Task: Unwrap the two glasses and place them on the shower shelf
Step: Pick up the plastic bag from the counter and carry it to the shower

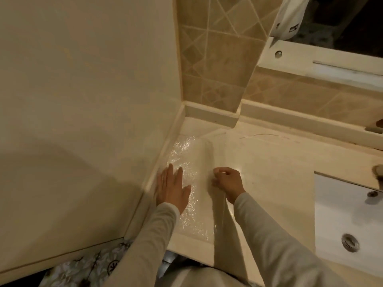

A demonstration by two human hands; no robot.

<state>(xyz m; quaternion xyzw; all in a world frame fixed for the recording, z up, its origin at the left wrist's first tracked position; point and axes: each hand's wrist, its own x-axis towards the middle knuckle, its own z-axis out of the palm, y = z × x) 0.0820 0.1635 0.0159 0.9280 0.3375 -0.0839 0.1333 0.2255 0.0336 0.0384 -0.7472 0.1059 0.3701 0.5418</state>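
A sheet of clear bubble wrap (pixel 186 154) lies spread on the beige countertop (pixel 269 172), along the left wall. My left hand (pixel 172 189) rests flat on the wrap, fingers apart and palm down. My right hand (pixel 228 181) is closed in a pinch on the wrap's right edge, where a smooth clear flap (pixel 209 160) is raised a little off the counter. No glass is visible in this view, and no shower shelf shows either.
A white sink (pixel 342 214) with a metal drain (pixel 350 241) is set into the counter at the right. A tap (pixel 378 172) pokes in at the right edge. A plain wall stands at the left, a tiled wall (pixel 217 59) and a mirror frame (pixel 294 52) behind.
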